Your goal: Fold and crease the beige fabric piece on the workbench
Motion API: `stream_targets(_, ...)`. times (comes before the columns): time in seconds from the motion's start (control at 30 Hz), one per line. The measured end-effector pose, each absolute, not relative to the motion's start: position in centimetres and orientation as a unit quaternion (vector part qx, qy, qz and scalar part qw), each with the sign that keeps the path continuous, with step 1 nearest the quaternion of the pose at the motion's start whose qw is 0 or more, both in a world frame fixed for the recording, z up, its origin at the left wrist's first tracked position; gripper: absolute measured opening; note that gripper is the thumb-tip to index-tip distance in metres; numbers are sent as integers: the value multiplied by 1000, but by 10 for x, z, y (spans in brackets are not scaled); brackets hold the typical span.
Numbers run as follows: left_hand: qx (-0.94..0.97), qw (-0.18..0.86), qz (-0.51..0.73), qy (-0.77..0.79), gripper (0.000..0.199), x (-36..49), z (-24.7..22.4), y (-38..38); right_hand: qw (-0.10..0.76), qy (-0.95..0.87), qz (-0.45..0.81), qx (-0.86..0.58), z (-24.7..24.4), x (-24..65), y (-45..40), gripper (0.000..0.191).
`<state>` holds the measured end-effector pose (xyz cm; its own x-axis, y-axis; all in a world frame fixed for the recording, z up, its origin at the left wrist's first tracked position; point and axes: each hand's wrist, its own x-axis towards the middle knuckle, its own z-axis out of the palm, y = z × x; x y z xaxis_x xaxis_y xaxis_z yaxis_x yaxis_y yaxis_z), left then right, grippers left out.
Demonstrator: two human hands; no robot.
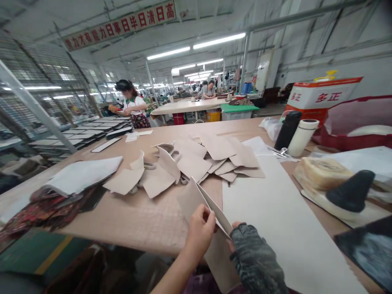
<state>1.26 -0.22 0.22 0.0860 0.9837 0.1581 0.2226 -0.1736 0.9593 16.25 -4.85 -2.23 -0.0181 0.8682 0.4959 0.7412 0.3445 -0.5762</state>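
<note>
the bare left hand and dark-grey-sleeved right hand, close together, grip a beige, two-layered flexible panel at the left edge of the long off-white flat sheet. the step looks like lining up layers; the next move probably calls for steady pinching. loose beige panels lie heaped by the sheet's far end, mostly leftward.

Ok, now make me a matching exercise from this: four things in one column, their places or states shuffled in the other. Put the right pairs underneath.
Things
1. Left hand
2. Pile
3. White bottle
4. Banner

Places or states
A. Close beside the black bottle
B. Overhead, toward the left of the picture
C. Pinching a beige piece
D. Heaped on the table

Pairs: 1-C, 2-D, 3-A, 4-B
</note>
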Motion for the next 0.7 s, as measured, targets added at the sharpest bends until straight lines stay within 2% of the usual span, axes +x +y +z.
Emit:
stream_targets(0.07, 654, 363, 457, 481, 23, 8, 4, -2, 349, -718, 55, -600, -26, 164, -48, 22)
stream_targets(0.13, 714, 269, 458, 455, 19, -4, 11, 3, 306, -718, 21, -625, -32, 169, -46, 24)
stream_targets(0.23, 791, 61, 453, 407, 21, -33, 29, 20, 286, -728, -81, -618, -44, 188, -42, 33)
stream_targets(0.3, 829, -27, 405, 386, 27, -52, 41, 34, 297, -744, -124, -585, -50, 205, -39, 35)
stream_targets(0.37, 869, -30, 336, 362, 25, -67, 51, 46, 312, -761, -109, -558, -50, 222, -36, 33)
stream_targets(0.47, 913, 30, 270, 304, 21, -77, 59, 55, 335, -781, -55, -524, -39, 241, -35, 27)
stream_targets(0.57, 928, 61, 257, 262, 27, -77, 60, 56, 365, -774, -53, -515, -19, 247, -37, 24)
stream_targets(0.7, 933, 103, 239, 251, 33, -74, 61, 53, 332, -782, -86, -520, 9, 244, -38, 24)
